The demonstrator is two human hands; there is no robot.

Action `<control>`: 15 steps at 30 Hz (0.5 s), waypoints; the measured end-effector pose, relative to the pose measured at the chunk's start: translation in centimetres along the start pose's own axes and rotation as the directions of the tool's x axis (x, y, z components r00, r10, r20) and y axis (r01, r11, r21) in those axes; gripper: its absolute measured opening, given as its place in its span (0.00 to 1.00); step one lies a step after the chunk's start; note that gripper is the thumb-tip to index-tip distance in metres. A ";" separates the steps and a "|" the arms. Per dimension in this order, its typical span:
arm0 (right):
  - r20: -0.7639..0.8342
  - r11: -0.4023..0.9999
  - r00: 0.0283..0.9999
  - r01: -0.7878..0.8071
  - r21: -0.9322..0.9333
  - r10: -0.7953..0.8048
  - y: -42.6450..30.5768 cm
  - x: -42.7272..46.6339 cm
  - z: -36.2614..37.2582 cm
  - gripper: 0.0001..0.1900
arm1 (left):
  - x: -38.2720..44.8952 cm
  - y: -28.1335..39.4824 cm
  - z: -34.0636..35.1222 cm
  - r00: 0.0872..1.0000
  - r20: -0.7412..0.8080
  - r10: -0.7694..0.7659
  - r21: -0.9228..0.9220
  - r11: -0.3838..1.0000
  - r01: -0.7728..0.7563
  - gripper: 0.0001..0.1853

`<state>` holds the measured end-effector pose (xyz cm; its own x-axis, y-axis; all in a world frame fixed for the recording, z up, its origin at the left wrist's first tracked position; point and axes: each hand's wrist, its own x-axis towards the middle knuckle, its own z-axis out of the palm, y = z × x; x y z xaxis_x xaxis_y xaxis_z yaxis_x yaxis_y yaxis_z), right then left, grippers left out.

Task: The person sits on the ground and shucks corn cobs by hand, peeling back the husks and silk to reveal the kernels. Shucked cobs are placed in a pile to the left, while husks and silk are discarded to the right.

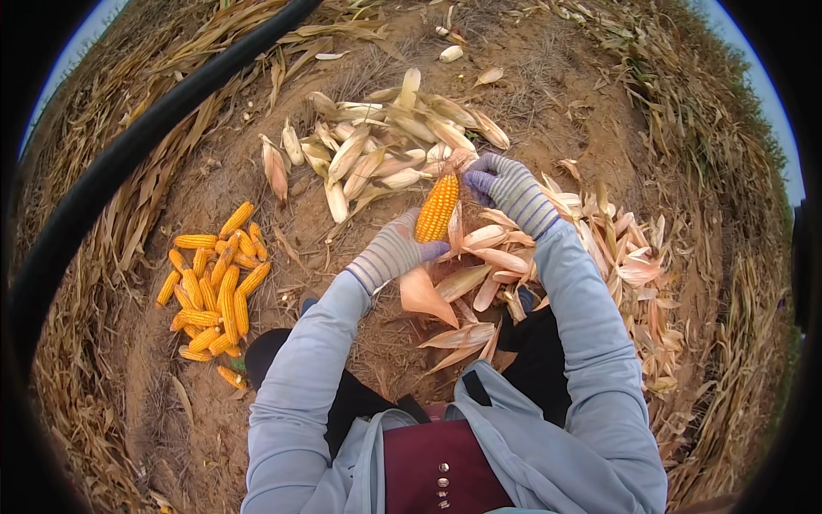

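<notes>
An ear of corn (438, 209) with bare yellow kernels is tilted up in front of me. My left hand (404, 247), in a striped knit glove, grips its lower end, with the thumb across the base. Peeled husk (427, 295) hangs below that hand. My right hand (504, 186), gloved the same way, is beside the tip with its fingers curled around dry husk and silk (459, 159). How much husk those fingers hold is partly hidden. Just beyond lies a pile of ears still in their husks (385, 141).
Husked yellow ears (221, 289) lie heaped on the soil to my left. Loose husks (494, 250) cover the ground under my right arm, and a larger husk heap (632, 257) spreads farther right. Dry corn stalks (122, 193) line both sides. A dark curved bar (128, 154) crosses the upper left.
</notes>
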<state>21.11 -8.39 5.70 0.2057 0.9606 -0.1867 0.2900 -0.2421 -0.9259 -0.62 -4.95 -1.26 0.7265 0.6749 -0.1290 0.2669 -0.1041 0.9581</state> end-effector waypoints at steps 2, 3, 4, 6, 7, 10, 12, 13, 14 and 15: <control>-0.107 0.979 0.993 0.031 -0.203 -0.054 0.9 0.4 -1.1 0.07 | -0.1 1.0 -0.1 1.000 0.003 -0.017 0.025 1.000 0.017 0.35; -0.151 0.952 0.985 0.039 -0.302 -0.088 1.0 0.5 -1.7 0.07 | -0.2 1.2 -0.2 1.000 0.006 -0.029 0.034 0.999 0.029 0.34; -0.183 0.868 0.980 -0.021 -0.497 -0.082 1.0 0.6 -2.7 0.09 | -0.2 1.4 -0.3 0.999 0.009 -0.040 0.044 0.998 0.040 0.34; -0.135 0.910 0.981 0.076 -0.407 -0.142 1.1 0.3 -2.8 0.11 | -0.2 0.9 -0.5 0.999 0.007 -0.039 0.061 0.997 0.038 0.33; -0.111 0.925 0.978 0.126 -0.359 -0.176 1.0 0.1 -2.6 0.13 | -0.2 0.1 -0.5 1.000 0.001 -0.026 0.069 0.997 0.026 0.33; 0.016 0.960 0.978 0.208 -0.189 -0.208 0.4 -0.6 -1.0 0.18 | 0.0 0.0 -0.2 0.998 0.046 -0.035 0.052 0.998 0.033 0.32; 0.089 0.970 0.972 0.226 -0.094 -0.218 0.4 -0.2 0.1 0.17 | -0.2 0.4 0.0 0.996 0.079 -0.032 0.024 0.999 0.031 0.32; 0.087 0.982 0.980 0.182 -0.059 -0.176 0.4 -0.1 0.1 0.16 | -0.2 0.5 0.2 0.996 0.089 -0.015 0.004 1.000 0.014 0.33; 0.087 0.990 0.987 0.137 -0.024 -0.135 0.3 -0.1 0.1 0.15 | -0.3 0.6 0.3 0.995 0.098 0.003 -0.016 1.000 -0.001 0.33; 0.091 0.995 0.991 0.096 0.012 -0.096 0.1 0.0 0.2 0.14 | -0.4 0.5 0.2 0.994 0.108 0.006 -0.011 1.000 -0.004 0.32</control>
<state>20.93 -8.39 5.54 0.0909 0.9879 -0.1258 0.2968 -0.1475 -0.9435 -0.60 -5.44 -0.79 0.7923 0.5913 -0.1506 0.2569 -0.0994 0.9613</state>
